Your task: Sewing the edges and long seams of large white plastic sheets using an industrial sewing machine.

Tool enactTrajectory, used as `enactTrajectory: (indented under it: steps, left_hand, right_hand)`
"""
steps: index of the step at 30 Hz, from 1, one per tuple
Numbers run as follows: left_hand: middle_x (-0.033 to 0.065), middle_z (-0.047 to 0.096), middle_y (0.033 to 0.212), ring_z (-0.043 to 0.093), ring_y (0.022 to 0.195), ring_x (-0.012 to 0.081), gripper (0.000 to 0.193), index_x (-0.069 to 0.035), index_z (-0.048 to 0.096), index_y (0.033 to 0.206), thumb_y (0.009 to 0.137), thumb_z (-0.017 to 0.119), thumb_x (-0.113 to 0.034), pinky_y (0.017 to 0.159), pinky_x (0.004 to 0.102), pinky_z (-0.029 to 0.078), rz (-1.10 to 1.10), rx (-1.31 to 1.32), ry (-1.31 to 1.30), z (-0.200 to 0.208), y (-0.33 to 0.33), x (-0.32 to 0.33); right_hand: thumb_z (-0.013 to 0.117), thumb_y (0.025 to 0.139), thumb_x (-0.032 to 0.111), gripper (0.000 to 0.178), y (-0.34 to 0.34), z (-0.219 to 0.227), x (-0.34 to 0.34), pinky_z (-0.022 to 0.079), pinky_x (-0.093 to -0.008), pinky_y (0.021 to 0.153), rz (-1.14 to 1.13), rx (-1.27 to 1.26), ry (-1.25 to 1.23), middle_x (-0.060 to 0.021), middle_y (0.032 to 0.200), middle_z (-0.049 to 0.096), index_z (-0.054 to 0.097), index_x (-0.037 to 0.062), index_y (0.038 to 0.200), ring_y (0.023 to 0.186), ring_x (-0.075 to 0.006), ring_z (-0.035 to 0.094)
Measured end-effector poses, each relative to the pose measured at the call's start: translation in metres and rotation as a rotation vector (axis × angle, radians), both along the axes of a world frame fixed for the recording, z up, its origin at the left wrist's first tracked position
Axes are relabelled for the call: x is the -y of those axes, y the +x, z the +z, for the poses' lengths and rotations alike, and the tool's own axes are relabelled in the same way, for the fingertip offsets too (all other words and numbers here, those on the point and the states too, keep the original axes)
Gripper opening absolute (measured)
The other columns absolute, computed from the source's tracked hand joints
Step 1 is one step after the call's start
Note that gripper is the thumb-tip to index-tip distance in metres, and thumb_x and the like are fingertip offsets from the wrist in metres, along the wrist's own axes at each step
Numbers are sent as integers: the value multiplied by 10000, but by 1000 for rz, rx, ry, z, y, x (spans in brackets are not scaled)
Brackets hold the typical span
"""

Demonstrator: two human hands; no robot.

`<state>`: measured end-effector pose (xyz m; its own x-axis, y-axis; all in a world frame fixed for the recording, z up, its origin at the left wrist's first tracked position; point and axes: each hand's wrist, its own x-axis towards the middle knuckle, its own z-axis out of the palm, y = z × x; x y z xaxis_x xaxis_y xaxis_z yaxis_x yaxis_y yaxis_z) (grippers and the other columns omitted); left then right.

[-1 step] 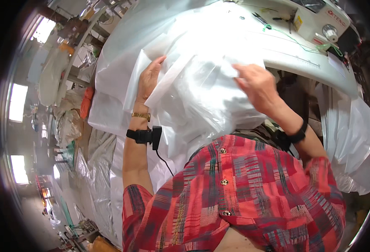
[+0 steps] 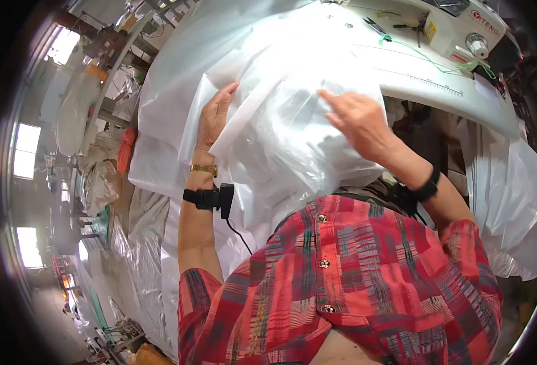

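A: Position of the white sheet (image 2: 293, 131)?

B: In loose folds across the near side of the surface (image 2: 457, 106) and down toward the lap, close in front of the plaid shirt (image 2: 366, 274). To the left of the sewing machine (image 2: 463, 36), well apart from it.

A: State of hands?

B: Well apart from each other, with slack sheet between. Left hand (image 2: 212, 121) among the raised folds, fingers nearly straight, just beside a long folded strip (image 2: 247, 118). Pinched on a layer or merely resting there: cannot tell. Right hand (image 2: 363, 121) over the right part of the sheet, forefinger stretched out, other fingers loosely curled. Slightly blurred; cannot tell about contact or grip.

A: Handling estimate?

B: Probably light for its spread, thin and limp. Shiny and crinkled, so likely a plastic-like film: slippery, apt to slide on itself. Holds a crease in places, hence perhaps a little springy. Not brittle, by the look of it; possibly prone to tearing under a hard pull.

A: Best hold?

B: Along the folded strip, for the extra body of apparently doubled layers. Suggest a flat pinch at two spread points, against sagging. Avoid bunching the bulging middle: too baggy, too easy to wrinkle.
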<state>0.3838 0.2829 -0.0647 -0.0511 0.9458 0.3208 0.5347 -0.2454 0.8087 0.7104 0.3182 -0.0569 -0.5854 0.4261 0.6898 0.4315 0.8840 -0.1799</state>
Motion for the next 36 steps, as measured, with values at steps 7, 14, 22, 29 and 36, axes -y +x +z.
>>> enactTrajectory:
  steps: [7, 14, 22, 29, 36]
  left_hand:
    - [179, 597, 1300, 534, 1251, 257, 551, 44, 576, 1290, 1045, 397, -416, 1093, 355, 371, -5, 105, 2, 21, -5, 23]
    - [149, 695, 1085, 638, 1057, 228, 415, 65, 637, 1169, 1043, 450, -283, 973, 352, 469, 122, 128, -9, 72, 31, 109]
    - [139, 721, 813, 682, 746, 201, 389, 54, 696, 1014, 969, 573, -311, 737, 326, 534, 96, 12, -567, -2, 58, 154]
    - [115, 702, 988, 655, 937, 227, 502, 45, 630, 1172, 964, 584, -409, 840, 332, 500, 1, 68, -471, -45, 90, 140]
    - [33, 640, 1097, 594, 1025, 137, 306, -48, 606, 1193, 933, 672, -194, 888, 293, 488, 132, 1156, -371, -24, 124, 107]
  right_hand:
    - [597, 851, 112, 251, -40, -29, -12, 505, -372, 627, 105, 131, -85, -54, 740, 618, 598, 73, 1099, 733, -237, 652]
    - [587, 952, 119, 96, 8, -10, 22, 508, -285, 635, 439, -29, -1041, -83, 710, 642, 575, 30, 919, 672, -171, 646]
    - [571, 968, 91, 114, 50, -13, 25, 499, -266, 730, 510, -539, -1216, -29, 858, 587, 574, 10, 888, 776, -115, 625]
    - [537, 987, 162, 140, 35, -19, 24, 518, -315, 828, 823, -954, -1470, -78, 862, 639, 529, 49, 906, 939, -214, 671]
    - [579, 950, 203, 161, 15, -29, 29, 474, -422, 975, 732, -892, -1706, -69, 849, 632, 487, 82, 897, 955, -238, 664]
